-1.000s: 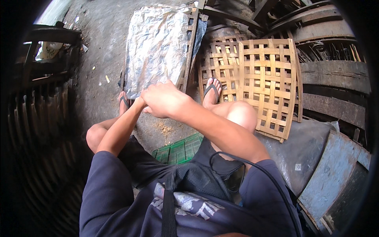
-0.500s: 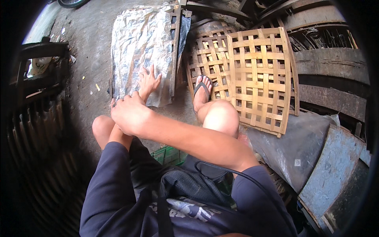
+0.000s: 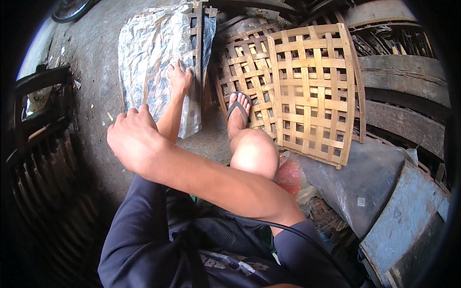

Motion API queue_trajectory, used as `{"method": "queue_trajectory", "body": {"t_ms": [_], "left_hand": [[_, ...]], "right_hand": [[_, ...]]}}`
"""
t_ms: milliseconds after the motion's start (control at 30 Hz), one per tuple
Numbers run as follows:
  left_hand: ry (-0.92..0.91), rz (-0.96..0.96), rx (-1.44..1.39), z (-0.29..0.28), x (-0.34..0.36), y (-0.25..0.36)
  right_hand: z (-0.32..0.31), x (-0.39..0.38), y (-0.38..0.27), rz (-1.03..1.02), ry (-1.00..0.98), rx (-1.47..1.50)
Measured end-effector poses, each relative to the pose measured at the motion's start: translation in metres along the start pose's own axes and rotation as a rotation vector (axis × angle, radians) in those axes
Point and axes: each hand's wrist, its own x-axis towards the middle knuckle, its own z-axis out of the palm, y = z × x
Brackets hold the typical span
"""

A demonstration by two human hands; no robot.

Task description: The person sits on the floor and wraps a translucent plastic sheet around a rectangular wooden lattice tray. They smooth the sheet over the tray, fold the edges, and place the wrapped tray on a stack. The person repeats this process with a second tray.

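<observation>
A crinkled, whitish translucent plastic sheet (image 3: 151, 57) lies on a flat piece in front of me, with dark slats along its right edge. My left hand (image 3: 180, 78) reaches onto the right part of this sheet. Its index finger points away from me, and the other fingers are slightly bent and apart. Across my left forearm comes my right arm, its hand (image 3: 137, 137) above the forearm. The fingers of that hand curl downward, so their tips and anything in them are hidden.
To the right, a woven bamboo panel (image 3: 314, 91) leans over another lattice panel (image 3: 245, 62); my sandalled foot (image 3: 238, 113) is by the latter. Grey plastic (image 3: 345, 177) and a blue board (image 3: 406, 216) lie at lower right. Dark wooden furniture (image 3: 43, 101) stands left; a wheel (image 3: 72, 12) is far off.
My right hand has come off my left forearm, moving left and nearer with its fingers curled. My left hand has moved farther onto the sheet, its fingers less spread. The view has shifted slightly.
</observation>
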Motion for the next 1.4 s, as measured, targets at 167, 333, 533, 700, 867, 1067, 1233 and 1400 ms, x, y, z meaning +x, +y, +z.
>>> {"method": "queue_trajectory", "body": {"t_ms": [167, 333, 533, 700, 867, 1067, 1233, 1400], "left_hand": [[-0.068, 0.063, 0.183, 0.003, 0.005, -0.014], [-0.108, 0.070, 0.212, 0.001, -0.013, 0.002], [-0.048, 0.030, 0.140, -0.003, -0.015, 0.013], [0.054, -0.054, 0.148, -0.007, -0.005, 0.025], [-0.001, -0.103, 0.200, -0.014, -0.004, 0.035], [0.064, -0.139, 0.200, -0.010, -0.002, 0.038], [0.100, -0.260, 0.182, -0.001, 0.006, 0.024], [-0.047, -0.248, 0.204, -0.006, 0.007, 0.038]], "right_hand": [[-0.005, -0.003, 0.006, 0.027, 0.005, -0.008], [0.008, -0.007, 0.009, 0.017, 0.179, 0.001], [0.000, -0.014, 0.017, 0.029, 0.127, -0.014], [-0.001, -0.015, 0.022, 0.032, 0.142, -0.014], [-0.003, -0.013, 0.021, 0.042, 0.163, -0.004], [-0.008, -0.014, 0.025, 0.057, 0.192, -0.020], [-0.004, -0.011, 0.027, 0.040, 0.212, -0.016], [-0.008, -0.012, 0.033, 0.075, 0.215, 0.014]]}}
